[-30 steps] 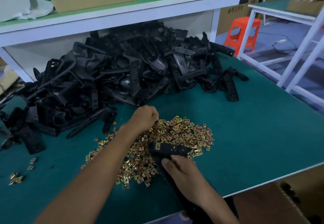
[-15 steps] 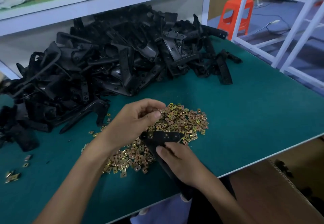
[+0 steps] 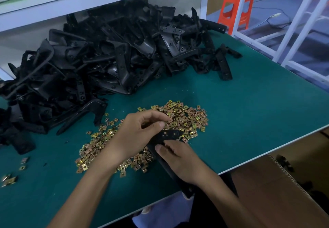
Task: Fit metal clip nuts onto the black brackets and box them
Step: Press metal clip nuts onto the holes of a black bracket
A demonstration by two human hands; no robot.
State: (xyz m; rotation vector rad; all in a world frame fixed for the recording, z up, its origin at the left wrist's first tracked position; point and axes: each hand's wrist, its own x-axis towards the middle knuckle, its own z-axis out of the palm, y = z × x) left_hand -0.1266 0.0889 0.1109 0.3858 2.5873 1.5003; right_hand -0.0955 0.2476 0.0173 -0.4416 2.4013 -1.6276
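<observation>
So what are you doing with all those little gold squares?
A person is fitting metal clip nuts onto a black bracket. The right hand grips it across the table's front edge. The left hand curls its fingers over the bracket's end, beside the nuts; whether it pinches one is hidden. A big heap of brackets waits behind.

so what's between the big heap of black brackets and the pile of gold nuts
In the head view, only a strip of bare green mat separates the bracket heap from the nut pile; a few stray nuts lie toward the left.
</observation>
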